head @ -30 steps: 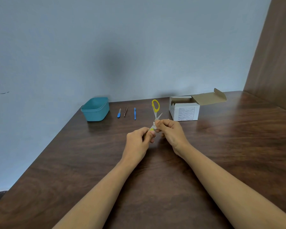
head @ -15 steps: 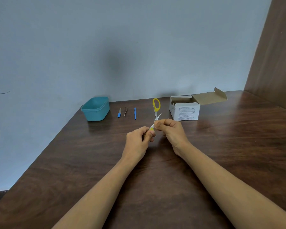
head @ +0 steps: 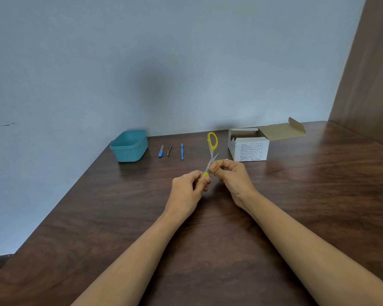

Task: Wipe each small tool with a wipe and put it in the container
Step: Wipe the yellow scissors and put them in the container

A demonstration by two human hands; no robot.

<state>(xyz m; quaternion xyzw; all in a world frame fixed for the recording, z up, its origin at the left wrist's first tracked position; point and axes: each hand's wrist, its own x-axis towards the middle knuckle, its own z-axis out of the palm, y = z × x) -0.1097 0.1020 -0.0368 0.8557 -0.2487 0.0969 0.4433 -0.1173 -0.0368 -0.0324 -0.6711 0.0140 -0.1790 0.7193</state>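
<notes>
Yellow scissors, lower handle in curled left fingers, blade and wipe in pinched right fingers.

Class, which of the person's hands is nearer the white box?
Right. The right hand is just in front of the box; the left hand is farther left, nearer the person.

Single head-worn wide-angle view, forward and down across the table toward the wall.
</notes>
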